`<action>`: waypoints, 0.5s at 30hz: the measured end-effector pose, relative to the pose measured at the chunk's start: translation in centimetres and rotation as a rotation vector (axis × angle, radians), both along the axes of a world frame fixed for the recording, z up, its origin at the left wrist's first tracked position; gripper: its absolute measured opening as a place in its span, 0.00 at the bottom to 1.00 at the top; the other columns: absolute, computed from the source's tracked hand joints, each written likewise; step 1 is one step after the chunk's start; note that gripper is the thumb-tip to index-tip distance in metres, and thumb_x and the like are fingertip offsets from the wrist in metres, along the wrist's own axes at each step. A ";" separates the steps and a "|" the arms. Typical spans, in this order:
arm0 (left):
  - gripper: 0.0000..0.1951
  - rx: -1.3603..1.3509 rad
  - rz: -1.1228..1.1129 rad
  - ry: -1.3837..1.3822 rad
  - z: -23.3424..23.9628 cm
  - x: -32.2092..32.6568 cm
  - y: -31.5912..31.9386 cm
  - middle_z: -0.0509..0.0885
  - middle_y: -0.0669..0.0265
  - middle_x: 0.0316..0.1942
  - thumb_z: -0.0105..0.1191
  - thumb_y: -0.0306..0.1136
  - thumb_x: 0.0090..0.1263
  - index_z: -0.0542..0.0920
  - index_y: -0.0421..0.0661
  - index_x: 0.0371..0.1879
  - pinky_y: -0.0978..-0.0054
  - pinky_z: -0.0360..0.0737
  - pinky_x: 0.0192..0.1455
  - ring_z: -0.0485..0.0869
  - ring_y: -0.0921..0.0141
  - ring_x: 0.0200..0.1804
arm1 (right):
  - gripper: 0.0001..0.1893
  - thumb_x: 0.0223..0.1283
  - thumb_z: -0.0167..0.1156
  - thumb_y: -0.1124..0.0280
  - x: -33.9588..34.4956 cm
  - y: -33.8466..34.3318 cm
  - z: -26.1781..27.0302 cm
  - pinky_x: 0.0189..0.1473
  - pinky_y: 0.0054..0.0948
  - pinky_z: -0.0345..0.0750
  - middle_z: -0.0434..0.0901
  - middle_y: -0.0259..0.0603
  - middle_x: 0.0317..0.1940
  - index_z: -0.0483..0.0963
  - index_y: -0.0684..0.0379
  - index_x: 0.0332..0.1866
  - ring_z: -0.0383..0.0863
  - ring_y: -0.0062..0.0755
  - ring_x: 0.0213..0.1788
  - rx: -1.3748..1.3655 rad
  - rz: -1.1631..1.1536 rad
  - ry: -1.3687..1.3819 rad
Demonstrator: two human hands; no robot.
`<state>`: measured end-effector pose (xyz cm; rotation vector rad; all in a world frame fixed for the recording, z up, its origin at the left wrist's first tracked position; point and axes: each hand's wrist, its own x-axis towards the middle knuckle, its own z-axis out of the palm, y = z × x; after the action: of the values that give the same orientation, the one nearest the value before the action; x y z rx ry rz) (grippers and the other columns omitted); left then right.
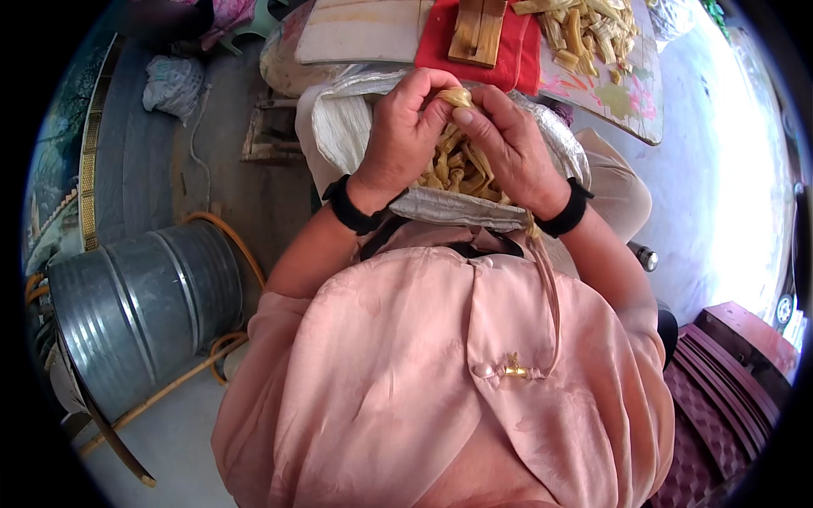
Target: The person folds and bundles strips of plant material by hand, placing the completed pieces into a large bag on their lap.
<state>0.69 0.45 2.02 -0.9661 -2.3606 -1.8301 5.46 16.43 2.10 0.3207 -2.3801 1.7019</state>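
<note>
My left hand [403, 124] and my right hand [516, 143] meet over a white woven sack [444, 208]. Between their fingertips they grip one pale yellow plant-like strip [455, 96], folded or twisted into a small knot. Beneath the hands, the sack gapes on my lap and holds many similar yellow knotted strips [462, 174]. Part of that pile is hidden by the hands. Just beyond my fingers lies a red towel [438, 38], with a grooved wooden block [476, 38] resting on it.
A low tabletop [362, 32] stands ahead, its right part bearing a heap of flat yellow strips [587, 32]. To the left are a ribbed metal drum [152, 305], a bamboo pole [171, 387] and a tied plastic bag [173, 86]. Maroon panels [718, 394] lie at lower right.
</note>
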 end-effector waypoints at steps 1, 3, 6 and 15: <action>0.06 0.060 -0.043 -0.141 0.1 0.0 -0.2 0.80 0.69 0.38 0.48 0.25 0.74 0.76 0.40 0.45 0.81 0.76 0.46 0.79 0.75 0.39 | 0.15 0.67 0.55 0.60 0.1 0.4 0.1 0.29 0.32 0.74 0.80 0.40 0.26 0.72 0.65 0.44 0.81 0.26 0.28 0.154 -0.010 0.090; 0.07 0.262 -0.149 -0.503 -0.1 -0.2 -0.3 0.79 0.72 0.38 0.50 0.26 0.73 0.75 0.40 0.46 0.83 0.75 0.47 0.77 0.80 0.40 | 0.14 0.63 0.61 0.65 0.1 0.8 0.6 0.32 0.28 0.76 0.83 0.42 0.28 0.75 0.65 0.45 0.83 0.24 0.30 0.120 -0.023 0.081; 0.08 0.381 -0.242 -0.653 0.3 -0.4 -0.4 0.79 0.71 0.38 0.51 0.27 0.73 0.74 0.40 0.47 0.85 0.74 0.46 0.76 0.81 0.40 | 0.13 0.59 0.65 0.72 -0.4 1.5 0.9 0.40 0.20 0.77 0.85 0.34 0.34 0.78 0.64 0.47 0.81 0.17 0.35 -0.396 0.121 -0.218; 0.07 0.139 0.002 -0.231 -0.2 -0.6 -0.1 0.81 0.72 0.35 0.50 0.30 0.75 0.77 0.39 0.42 0.87 0.74 0.41 0.76 0.83 0.37 | 0.08 0.66 0.59 0.71 -0.3 1.0 1.4 0.42 0.18 0.75 0.81 0.32 0.35 0.76 0.63 0.46 0.78 0.15 0.39 -0.539 0.155 -0.370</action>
<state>0.06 0.37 1.78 -0.7772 -2.3097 -2.1784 5.13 17.41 3.50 0.1077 -2.0278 2.5725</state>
